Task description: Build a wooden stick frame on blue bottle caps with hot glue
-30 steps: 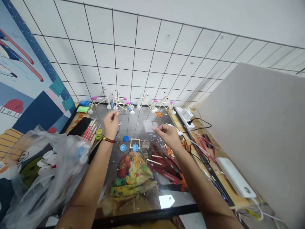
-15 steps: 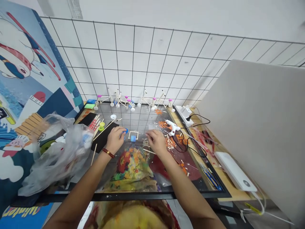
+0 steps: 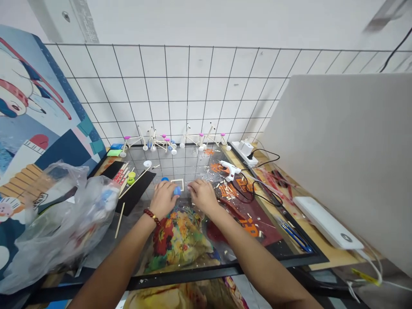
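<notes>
Left hand [image 3: 164, 198]: palm down on the glass tabletop [image 3: 193, 165], fingers curled together onto a blue cap [image 3: 177, 190] at the fingertips; whether the cap is pinched or merely pressed cannot be told. A beaded bracelet [image 3: 152, 216] sits on the wrist at 7 o'clock from the hand.

Right hand [image 3: 201, 195]: palm down just beside the left, at its 3 o'clock, fingers bent toward the same spot; nothing visible in its grasp, closure cannot be told.

Stick frame [image 3: 178, 183]: small square of pale sticks lying flat at 12 o'clock from both hands, the blue cap touching or overlapping its near edge. Both hands appear to converge here to steady small parts against the flat surface.

Second blue cap [image 3: 165, 179]: at 12 o'clock of the left hand, near.

Glue gun [image 3: 229, 169]: at 1 o'clock of the right hand, laid on its side with its cord running right, apparently parked within reach.

Wood chips [image 3: 228, 191]: scattered at 3 o'clock of the right hand.

Long stick [image 3: 137, 181]: at 10 o'clock, across a black sheet [image 3: 135, 193].

Plastic bag [image 3: 61, 214]: far at 9 o'clock.

Stick models [image 3: 167, 141]: row along the tiled wall at 12 o'clock, well apart.
</notes>
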Demonstrator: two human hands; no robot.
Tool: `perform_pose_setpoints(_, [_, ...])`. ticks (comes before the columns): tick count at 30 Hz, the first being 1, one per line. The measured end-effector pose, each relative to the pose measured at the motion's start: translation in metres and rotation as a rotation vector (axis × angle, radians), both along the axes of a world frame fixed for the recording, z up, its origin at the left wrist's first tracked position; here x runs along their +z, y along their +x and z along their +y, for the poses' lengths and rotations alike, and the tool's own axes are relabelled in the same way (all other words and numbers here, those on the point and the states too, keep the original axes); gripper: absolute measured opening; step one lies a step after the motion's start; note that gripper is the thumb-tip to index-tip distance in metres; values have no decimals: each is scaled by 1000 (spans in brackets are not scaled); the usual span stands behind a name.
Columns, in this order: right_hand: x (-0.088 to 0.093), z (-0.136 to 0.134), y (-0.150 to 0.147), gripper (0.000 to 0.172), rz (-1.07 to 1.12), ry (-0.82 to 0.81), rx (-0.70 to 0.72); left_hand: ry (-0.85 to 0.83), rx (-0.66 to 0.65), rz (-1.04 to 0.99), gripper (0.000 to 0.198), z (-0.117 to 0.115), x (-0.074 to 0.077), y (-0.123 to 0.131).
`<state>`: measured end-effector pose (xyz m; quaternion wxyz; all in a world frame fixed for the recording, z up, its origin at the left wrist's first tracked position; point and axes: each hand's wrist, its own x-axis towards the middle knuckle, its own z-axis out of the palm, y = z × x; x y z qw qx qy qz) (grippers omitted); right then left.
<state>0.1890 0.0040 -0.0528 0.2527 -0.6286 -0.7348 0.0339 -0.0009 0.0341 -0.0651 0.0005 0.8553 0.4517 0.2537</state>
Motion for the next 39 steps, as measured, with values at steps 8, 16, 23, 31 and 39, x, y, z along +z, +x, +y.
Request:
perform_pose_setpoints(8, [-19, 23, -1, 26, 821, -237, 67, 113, -139, -116, 30, -3, 2, 0])
perform_pose_setpoints(16, [-25, 29, 12, 33, 959, -182, 106, -43, -188, -377, 52, -7, 1, -3])
perform_pose_setpoints(23, [-8, 11, 5, 28, 973, -141, 224, -714, -187, -908, 64, -6, -9, 2])
perform_pose_setpoints(31, [-5, 3, 0, 35, 1054, -292, 348, -794, -161, -1190, 51, -12, 0, 4])
perform_pose_setpoints(39, [-12, 3, -6, 39, 1137, -278, 246, -741, -131, -1197, 50, -17, 2, 6])
